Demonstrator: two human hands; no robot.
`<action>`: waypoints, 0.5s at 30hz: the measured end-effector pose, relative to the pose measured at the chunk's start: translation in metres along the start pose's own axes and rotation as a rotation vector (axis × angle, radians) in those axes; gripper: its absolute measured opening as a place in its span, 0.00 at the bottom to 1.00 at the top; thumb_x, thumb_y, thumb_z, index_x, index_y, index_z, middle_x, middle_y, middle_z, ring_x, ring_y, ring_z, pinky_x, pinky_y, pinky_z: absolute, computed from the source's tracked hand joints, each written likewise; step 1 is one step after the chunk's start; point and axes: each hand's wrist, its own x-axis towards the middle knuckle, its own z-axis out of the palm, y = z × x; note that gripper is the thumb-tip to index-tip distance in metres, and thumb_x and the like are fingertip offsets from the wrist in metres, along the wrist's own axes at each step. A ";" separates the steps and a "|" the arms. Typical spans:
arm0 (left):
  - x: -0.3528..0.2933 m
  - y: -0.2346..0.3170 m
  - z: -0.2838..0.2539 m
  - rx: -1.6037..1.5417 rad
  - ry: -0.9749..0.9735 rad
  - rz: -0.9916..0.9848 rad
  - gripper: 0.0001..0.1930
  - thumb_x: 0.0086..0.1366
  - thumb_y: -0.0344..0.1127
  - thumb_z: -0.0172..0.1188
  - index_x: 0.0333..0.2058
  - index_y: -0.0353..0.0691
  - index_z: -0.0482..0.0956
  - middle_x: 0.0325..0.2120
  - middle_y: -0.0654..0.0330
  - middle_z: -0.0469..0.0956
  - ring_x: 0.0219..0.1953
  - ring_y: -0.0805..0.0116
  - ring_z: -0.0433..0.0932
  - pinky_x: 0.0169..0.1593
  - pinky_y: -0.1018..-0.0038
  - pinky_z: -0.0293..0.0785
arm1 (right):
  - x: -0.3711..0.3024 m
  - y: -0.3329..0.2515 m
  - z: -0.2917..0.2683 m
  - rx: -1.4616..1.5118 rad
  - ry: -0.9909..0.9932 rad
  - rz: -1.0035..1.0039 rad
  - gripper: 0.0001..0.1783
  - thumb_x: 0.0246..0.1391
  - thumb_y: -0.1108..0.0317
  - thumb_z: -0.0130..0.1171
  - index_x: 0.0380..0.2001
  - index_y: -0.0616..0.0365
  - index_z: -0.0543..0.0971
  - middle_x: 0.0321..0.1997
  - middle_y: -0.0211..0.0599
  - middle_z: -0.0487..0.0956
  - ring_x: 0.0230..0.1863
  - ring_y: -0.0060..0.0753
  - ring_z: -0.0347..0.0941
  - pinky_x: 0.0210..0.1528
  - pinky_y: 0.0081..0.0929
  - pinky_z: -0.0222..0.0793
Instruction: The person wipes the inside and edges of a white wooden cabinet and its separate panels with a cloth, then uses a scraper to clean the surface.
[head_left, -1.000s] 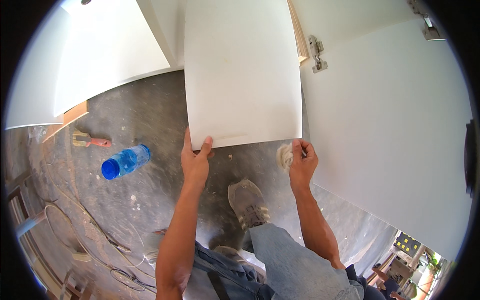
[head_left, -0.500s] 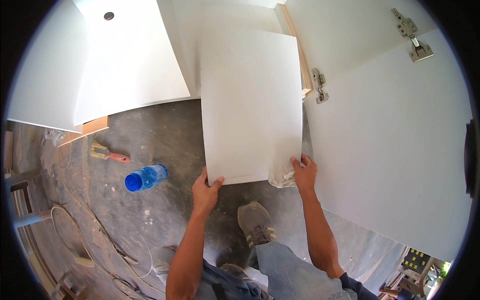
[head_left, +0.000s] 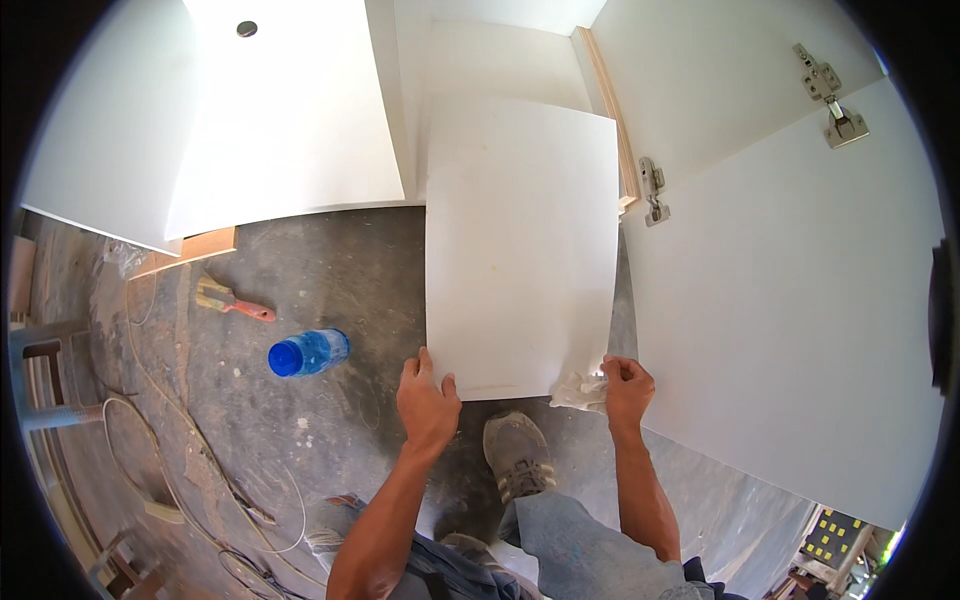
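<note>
A flat white rectangular panel [head_left: 520, 240] lies in front of me, its far end by the opening of a white cabinet. My left hand [head_left: 428, 408] grips its near left corner, thumb over the top face and fingers along the left edge. At the near right corner my right hand [head_left: 629, 392] is closed, thumb and finger pinched together at the panel's edge. A crumpled whitish cloth [head_left: 580, 392] hangs from that hand against the corner. The undersides of the panel and some fingertips are hidden.
To the right stands a wide open white door [head_left: 780, 290] with metal hinges [head_left: 845, 125]. On the concrete floor at left lie a blue-capped bottle [head_left: 310, 352], a brush with a red handle [head_left: 240, 302] and looping cables [head_left: 175, 470]. My shoe [head_left: 518, 455] is just below the panel.
The panel has come a little toward me, away from the cabinet, with both hands. The right fingers have pinched closer together at the corner, and the whole view has shifted slightly.
</note>
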 end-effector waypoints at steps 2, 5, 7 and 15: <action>0.005 0.003 0.001 -0.074 0.018 0.019 0.26 0.65 0.27 0.61 0.61 0.24 0.73 0.48 0.39 0.78 0.50 0.38 0.78 0.54 0.56 0.75 | 0.003 -0.003 0.000 0.164 -0.048 0.069 0.16 0.57 0.63 0.70 0.39 0.67 0.86 0.36 0.42 0.87 0.41 0.36 0.83 0.49 0.34 0.75; 0.020 -0.012 0.013 -0.277 0.031 0.011 0.27 0.66 0.26 0.58 0.64 0.25 0.71 0.54 0.39 0.77 0.54 0.44 0.79 0.58 0.62 0.74 | 0.009 -0.019 0.005 0.204 -0.062 0.015 0.18 0.57 0.62 0.70 0.43 0.67 0.85 0.40 0.43 0.87 0.44 0.35 0.82 0.52 0.33 0.74; 0.036 -0.023 0.022 -0.517 0.021 -0.076 0.28 0.66 0.25 0.57 0.65 0.25 0.69 0.56 0.40 0.77 0.56 0.49 0.79 0.60 0.65 0.72 | 0.023 -0.033 0.017 0.018 0.013 -0.188 0.22 0.57 0.60 0.71 0.47 0.68 0.83 0.43 0.43 0.86 0.47 0.34 0.80 0.56 0.33 0.73; 0.068 -0.026 0.014 -1.156 -0.398 -0.207 0.39 0.53 0.17 0.54 0.69 0.28 0.63 0.56 0.49 0.75 0.58 0.61 0.74 0.62 0.71 0.69 | 0.130 -0.060 0.028 0.057 -0.624 -0.128 0.21 0.53 0.69 0.74 0.48 0.68 0.83 0.40 0.39 0.86 0.39 0.32 0.82 0.43 0.30 0.77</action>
